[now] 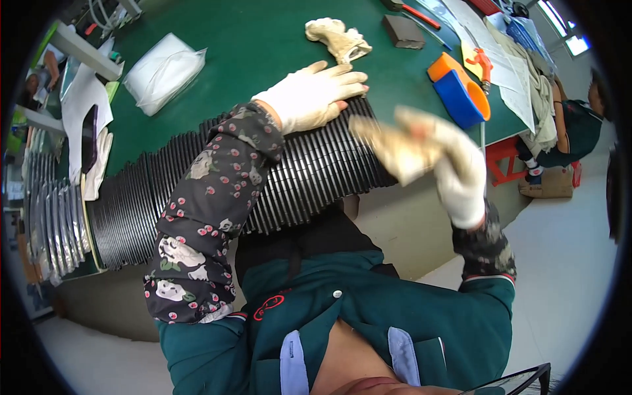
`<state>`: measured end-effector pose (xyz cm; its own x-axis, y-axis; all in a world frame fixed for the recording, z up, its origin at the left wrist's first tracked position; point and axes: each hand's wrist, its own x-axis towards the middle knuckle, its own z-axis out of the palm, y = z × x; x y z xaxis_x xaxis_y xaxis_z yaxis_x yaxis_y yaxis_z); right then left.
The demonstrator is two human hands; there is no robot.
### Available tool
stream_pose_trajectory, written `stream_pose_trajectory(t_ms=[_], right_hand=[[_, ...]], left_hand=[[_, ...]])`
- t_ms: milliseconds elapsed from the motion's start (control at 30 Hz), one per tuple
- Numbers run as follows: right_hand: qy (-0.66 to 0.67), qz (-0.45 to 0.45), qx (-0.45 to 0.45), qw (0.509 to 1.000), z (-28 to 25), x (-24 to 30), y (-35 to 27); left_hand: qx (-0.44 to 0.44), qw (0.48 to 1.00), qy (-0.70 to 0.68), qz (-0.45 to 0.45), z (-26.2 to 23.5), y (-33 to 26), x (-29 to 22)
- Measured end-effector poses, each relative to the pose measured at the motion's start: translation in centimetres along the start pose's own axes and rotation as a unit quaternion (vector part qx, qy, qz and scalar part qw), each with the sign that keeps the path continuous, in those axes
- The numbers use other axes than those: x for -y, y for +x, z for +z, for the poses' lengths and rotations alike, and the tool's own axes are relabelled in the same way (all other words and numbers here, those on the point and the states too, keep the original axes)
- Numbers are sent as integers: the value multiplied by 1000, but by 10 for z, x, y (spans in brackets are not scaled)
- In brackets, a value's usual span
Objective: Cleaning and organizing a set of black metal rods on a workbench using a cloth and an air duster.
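Observation:
A long row of thin black rods [316,168] lies side by side along the near edge of the green table [250,46]. My left hand [306,97], in a white glove with bare fingertips, rests flat on the far ends of the rods, fingers stretched out. Over the right end of the row, my gloved right hand [457,168] is raised, closed on a beige cloth [395,150]. Motion blurs both the cloth and the fingers around it. A second crumpled off-white cloth [339,41] lies just beyond my left fingertips.
Right of the rods stand a blue and orange tape-roll-shaped holder [461,92] and a brown block [403,31]. A clear plastic bag [163,74] lies at the far left. Plastic-wrapped bundles [56,224] sit at the left end. Another person [576,128] sits at the right.

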<state>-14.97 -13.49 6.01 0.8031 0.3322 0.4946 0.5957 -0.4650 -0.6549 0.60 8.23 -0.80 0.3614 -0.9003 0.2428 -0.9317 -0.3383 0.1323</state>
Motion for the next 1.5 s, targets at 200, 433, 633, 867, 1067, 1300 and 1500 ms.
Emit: stream_pose_trajectory(t_ms=[200, 433, 633, 867, 1067, 1300, 1500], right_hand=[[-120, -82, 160, 976, 32, -44, -10], [-82, -97, 228, 965, 7, -26, -45], [-177, -93, 144, 969, 23, -60, 0], [-91, -109, 234, 962, 3, -26, -52], [-156, -85, 149, 973, 24, -74, 16], [-99, -106, 240, 960, 4, -35, -41], [-175, -69, 271, 944, 8, -42, -7]], left_hand=[[25, 1000, -5, -18, -9, 4, -8], [30, 999, 8, -14, -6, 4, -5], [33, 999, 5, -25, -7, 7, -7], [16, 1000, -8, -13, -6, 0, -9], [18, 1000, 13, -16, -7, 5, -6], [21, 999, -1, -29, -9, 2, -8], [12, 1000, -16, -16, -5, 6, -9]])
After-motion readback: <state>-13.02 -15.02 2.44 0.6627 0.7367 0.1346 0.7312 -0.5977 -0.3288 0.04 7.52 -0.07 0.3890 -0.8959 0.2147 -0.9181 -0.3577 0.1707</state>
